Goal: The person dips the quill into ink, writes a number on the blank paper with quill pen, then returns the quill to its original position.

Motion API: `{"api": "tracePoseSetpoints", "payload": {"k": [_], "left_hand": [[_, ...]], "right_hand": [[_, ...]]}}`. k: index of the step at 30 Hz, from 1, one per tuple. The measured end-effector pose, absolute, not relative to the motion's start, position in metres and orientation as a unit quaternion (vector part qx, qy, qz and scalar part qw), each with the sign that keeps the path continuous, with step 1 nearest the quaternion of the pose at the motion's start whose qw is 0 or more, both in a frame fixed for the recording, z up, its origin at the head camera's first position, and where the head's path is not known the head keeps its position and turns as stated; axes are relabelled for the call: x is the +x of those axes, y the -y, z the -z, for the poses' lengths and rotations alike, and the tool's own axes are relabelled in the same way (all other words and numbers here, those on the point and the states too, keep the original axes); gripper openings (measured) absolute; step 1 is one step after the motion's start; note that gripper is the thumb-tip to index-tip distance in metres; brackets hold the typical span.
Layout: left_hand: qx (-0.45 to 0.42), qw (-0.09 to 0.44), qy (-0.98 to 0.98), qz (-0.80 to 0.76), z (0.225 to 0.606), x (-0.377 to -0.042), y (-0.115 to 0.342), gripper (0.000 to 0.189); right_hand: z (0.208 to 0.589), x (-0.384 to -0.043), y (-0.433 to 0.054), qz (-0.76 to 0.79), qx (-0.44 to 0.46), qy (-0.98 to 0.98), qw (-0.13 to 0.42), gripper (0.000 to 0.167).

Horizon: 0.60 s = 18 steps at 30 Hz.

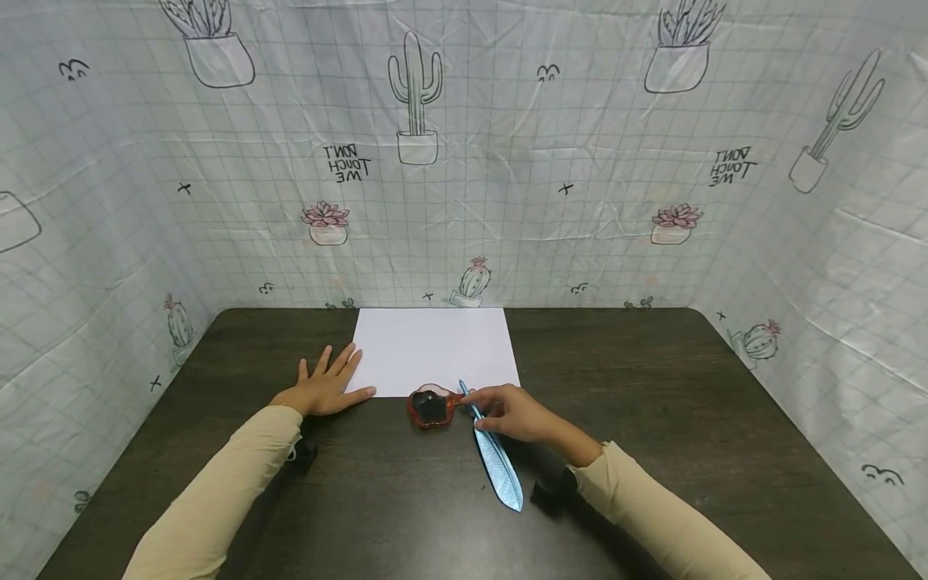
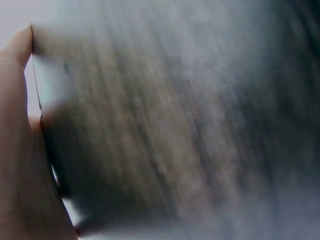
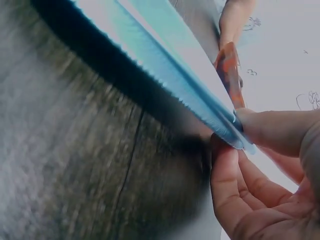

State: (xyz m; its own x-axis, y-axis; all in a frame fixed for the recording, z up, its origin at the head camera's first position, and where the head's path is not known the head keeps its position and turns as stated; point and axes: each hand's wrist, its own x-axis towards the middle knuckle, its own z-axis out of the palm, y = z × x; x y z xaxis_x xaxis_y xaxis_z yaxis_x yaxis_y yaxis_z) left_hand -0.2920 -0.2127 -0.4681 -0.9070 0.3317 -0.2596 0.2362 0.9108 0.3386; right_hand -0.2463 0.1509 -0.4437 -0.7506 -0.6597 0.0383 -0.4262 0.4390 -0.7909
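My right hand (image 1: 516, 415) pinches a blue feather pen (image 1: 500, 474) near its tip between thumb and fingers. The pen's broad, shiny vane slants back toward me, and its tip points at the paper's lower edge. In the right wrist view, thumb and fingers (image 3: 230, 170) close on the narrow end of the pen (image 3: 165, 60). Just left of this hand sits a small reddish-brown, flower-shaped dish (image 1: 414, 416) with a black middle and a short handle. My left hand (image 1: 324, 390) lies spread on the table, fingertips and thumb at the left edge of a white paper sheet (image 1: 435, 346).
The dark wooden table (image 1: 616, 362) is bounded at the back and sides by a pale curtain (image 1: 500, 169) printed with cacti. The paper reaches the table's far edge. A dark wrist device (image 1: 554, 491) sits under the right wrist.
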Motion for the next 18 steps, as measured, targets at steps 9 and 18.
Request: {"api": "tracePoseSetpoints", "payload": {"k": [9,18], "left_hand": [[0.153,0.159,-0.963,-0.154,0.4606,-0.2879,0.2118,0.099],[0.15,0.158,-0.965,-0.149,0.4678,-0.2921,0.2126,0.096]], "right_hand": [[0.4429,-0.2478,-0.1554,0.5,-0.35,-0.77,0.184,0.043],[0.4418,-0.2442,-0.1609,0.62,-0.287,-0.692,0.232,0.05]]}}
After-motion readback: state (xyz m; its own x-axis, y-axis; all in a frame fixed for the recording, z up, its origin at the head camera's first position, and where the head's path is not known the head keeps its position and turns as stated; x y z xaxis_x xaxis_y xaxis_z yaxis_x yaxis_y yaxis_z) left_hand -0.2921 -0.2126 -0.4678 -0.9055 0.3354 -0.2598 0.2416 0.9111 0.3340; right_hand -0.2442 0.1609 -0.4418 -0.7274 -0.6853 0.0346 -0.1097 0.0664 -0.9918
